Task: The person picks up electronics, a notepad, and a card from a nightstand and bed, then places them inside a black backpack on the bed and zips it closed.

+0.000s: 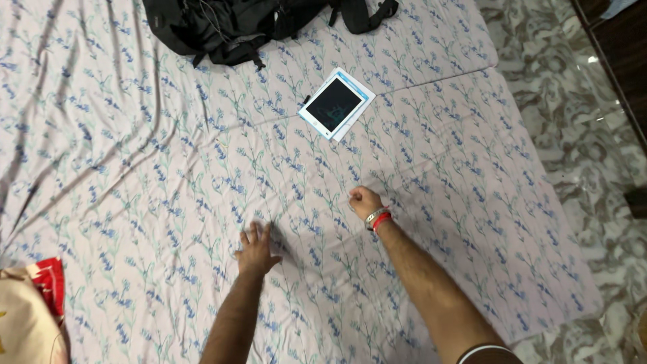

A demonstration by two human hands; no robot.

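So I've got the left hand flat, fingers spread, pressing on the bedsheet, a pale lilac one with blue flower sprigs, pretty creased to its left. The right hand is a closed fist pinching the sheet. A white-framed tablet lies well beyond it, with a black backpack further off.

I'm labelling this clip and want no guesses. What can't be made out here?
Head view only:
- Backpack: top cut off by the frame's upper edge.
- Red-and-cream cloth: cut off at the left edge.
- Right hand: fingers curled under, so any pinch of the bedsheet is hidden.
- Tablet: screen dark.
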